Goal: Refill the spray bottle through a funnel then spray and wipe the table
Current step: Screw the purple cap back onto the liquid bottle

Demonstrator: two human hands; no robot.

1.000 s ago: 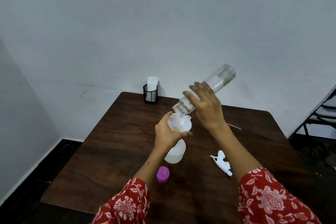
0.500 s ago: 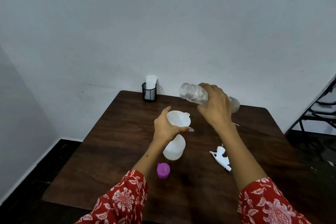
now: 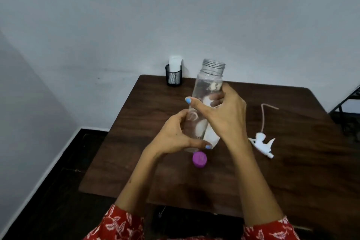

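My right hand [image 3: 224,119] grips a clear bottle [image 3: 211,76] round its middle, upright with its open threaded mouth on top. My left hand [image 3: 173,134] curls round the bottle's lower end, thumb across its base. Behind them the white spray bottle [image 3: 212,138] stands on the brown table [image 3: 136,142], mostly hidden. Its white funnel [image 3: 206,101] shows only dimly through the clear bottle. A purple cap [image 3: 199,159] lies just in front of my hands. The white trigger spray head [image 3: 262,144] lies to the right, its thin tube trailing toward the wall.
A black mesh cup [image 3: 173,76] holding something white stands at the table's back edge by the wall. A dark metal chair frame [image 3: 348,107] stands off the table's right side. The floor drops away at the left.
My right hand has swung the clear bottle from tipped over the funnel to upright and nearer me. My left hand has left the funnel and taken the bottle's lower end.
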